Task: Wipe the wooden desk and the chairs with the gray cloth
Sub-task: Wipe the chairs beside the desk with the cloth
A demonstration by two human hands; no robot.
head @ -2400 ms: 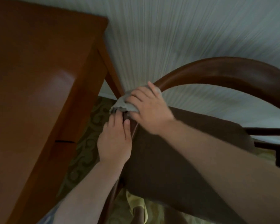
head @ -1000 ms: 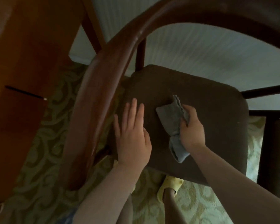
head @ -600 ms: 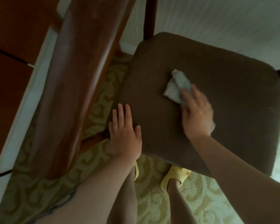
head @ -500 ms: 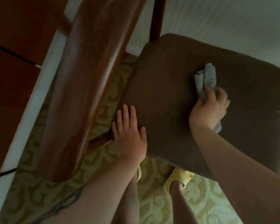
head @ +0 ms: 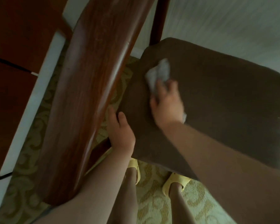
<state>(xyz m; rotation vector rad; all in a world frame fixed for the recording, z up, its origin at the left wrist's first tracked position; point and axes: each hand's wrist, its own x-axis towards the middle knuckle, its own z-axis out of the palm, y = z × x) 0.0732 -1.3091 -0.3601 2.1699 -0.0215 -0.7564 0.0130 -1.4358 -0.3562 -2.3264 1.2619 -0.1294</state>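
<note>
Down on the brown padded chair seat (head: 217, 102), the right hand (head: 166, 105) lies on top of the gray cloth (head: 158, 73), fingers bent over it and pressing it into the near-left part of the cushion; the hand and cloth are blurred, so the exact grip is hard to read. A scrap of cloth peeks out at the heel of the hand too. The left hand (head: 120, 131) is at the seat's left edge, thumb up on the cushion, fingers curled down over the side where they drop out of sight. Just left of it runs the chair's broad curved wooden backrest (head: 90, 88), glossy and reddish, sweeping from the top of the view down to the lower left. Further left, the wooden desk (head: 11, 62) shows a dark panel with a thin seam across it. Underfoot there is a pale green carpet (head: 158, 206) with a swirling pattern, and two yellow slippers (head: 176, 181) stand beneath the seat's near edge. Behind the chair, a light striped wall (head: 225, 25). No brand, label or lettering can be read anywhere
</note>
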